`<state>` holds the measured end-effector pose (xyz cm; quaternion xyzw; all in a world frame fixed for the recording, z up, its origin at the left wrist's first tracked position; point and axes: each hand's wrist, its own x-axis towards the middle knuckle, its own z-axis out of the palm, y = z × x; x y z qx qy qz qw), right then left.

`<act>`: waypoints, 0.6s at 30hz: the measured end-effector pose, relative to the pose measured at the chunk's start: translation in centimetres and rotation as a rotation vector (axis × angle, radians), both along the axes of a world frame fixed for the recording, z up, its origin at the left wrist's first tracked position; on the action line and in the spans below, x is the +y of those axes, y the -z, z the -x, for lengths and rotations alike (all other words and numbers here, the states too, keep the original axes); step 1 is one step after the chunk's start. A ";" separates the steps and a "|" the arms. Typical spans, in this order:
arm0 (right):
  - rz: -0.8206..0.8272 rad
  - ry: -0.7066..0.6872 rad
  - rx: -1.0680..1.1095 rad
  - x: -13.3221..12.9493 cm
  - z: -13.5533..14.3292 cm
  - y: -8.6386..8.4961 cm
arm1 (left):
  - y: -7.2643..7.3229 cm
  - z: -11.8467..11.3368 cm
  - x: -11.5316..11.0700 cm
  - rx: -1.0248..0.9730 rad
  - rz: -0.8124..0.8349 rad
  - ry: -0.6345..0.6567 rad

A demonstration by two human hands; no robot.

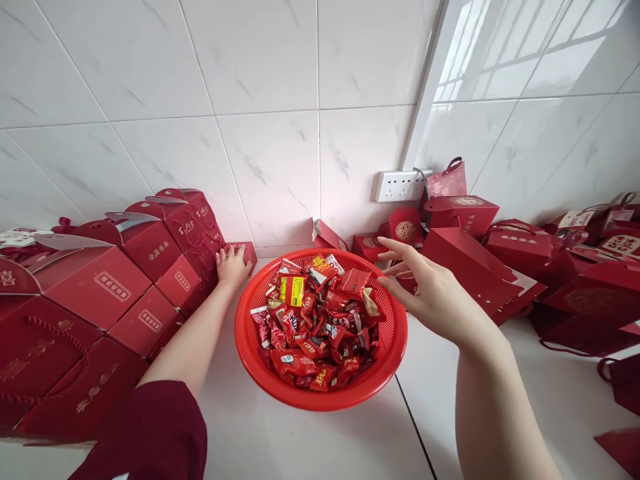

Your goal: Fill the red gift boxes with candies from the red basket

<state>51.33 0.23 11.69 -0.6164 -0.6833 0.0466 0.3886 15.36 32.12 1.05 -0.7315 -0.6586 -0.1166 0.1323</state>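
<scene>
Head view: red cardboard boxes (pixel 103 280) beside round red plastic basket (pixel 320 399) of glossy wrapped candies (pixel 320 333); fingers spread, left hand (pixel 233 269) on box, right hand (pixel 433 293) by rim.

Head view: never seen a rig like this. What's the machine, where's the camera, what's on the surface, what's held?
There is no machine: these are a person's bare hands. The single picture comes from a camera worn on the head, looking forward and down.

On the white surface sits a red plastic basket full of small wrapped packets, mostly red. Red boxes stand at left and more lie at right.

The left hand seems to rest on a small red box near the wall. The right hand is open by the basket's right rim. Neither visibly grips anything.
</scene>
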 end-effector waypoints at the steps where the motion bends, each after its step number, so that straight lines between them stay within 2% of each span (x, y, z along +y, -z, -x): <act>1: -0.014 0.015 0.010 -0.1 -0.4 0.0 | -0.1 0.2 0.2 -0.002 0.002 0.008; 4: -0.066 0.101 0.029 -0.7 -2.0 -0.2 | -0.4 0.3 0.8 -0.019 0.011 0.019; 12: -0.195 0.446 0.102 -3.7 -6.7 -0.8 | -1.2 -0.2 2.6 -0.084 0.107 -0.014; 18: -0.237 0.580 0.224 -5.0 -7.2 -1.5 | -3.6 -0.8 2.2 -0.121 0.201 -0.005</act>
